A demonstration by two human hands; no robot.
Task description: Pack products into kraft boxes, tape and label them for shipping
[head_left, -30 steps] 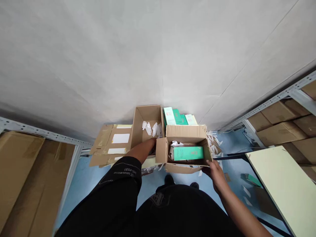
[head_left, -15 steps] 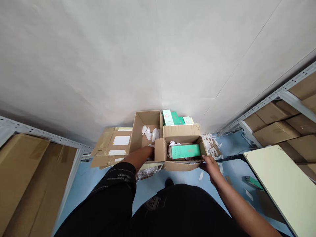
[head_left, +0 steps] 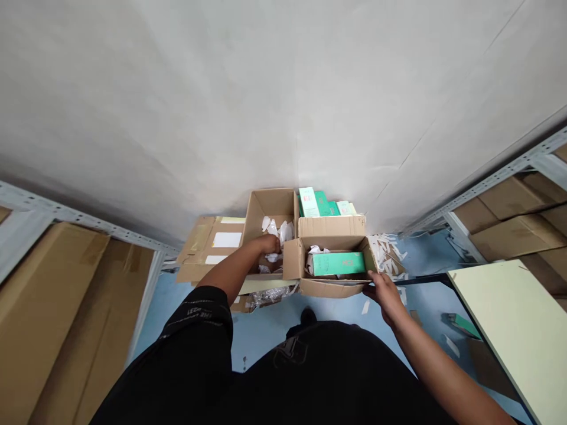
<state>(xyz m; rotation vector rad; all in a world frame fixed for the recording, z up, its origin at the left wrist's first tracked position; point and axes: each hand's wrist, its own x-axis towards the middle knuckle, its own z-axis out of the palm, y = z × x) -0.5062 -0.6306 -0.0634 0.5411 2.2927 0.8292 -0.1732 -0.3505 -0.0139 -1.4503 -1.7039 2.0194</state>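
My left hand is inside the taller open cardboard box, its fingers closed on crumpled white paper. More white scraps lie around it in that box. My right hand grips the near right corner of a smaller open cardboard box, thumb on the rim and fingers against the outside. A green carton lies in this smaller box, with white paper beside it. The two boxes stand side by side.
Behind the smaller box, another cardboard box holds green and white cartons. Flattened cardboard lies at left, paper strips at right. Shelves of boxes flank both sides; a pale tabletop stands at right.
My left hand has risen from low inside the taller box and now shows closed over white paper. My right hand stays on the smaller box's corner. The view has shifted slightly.
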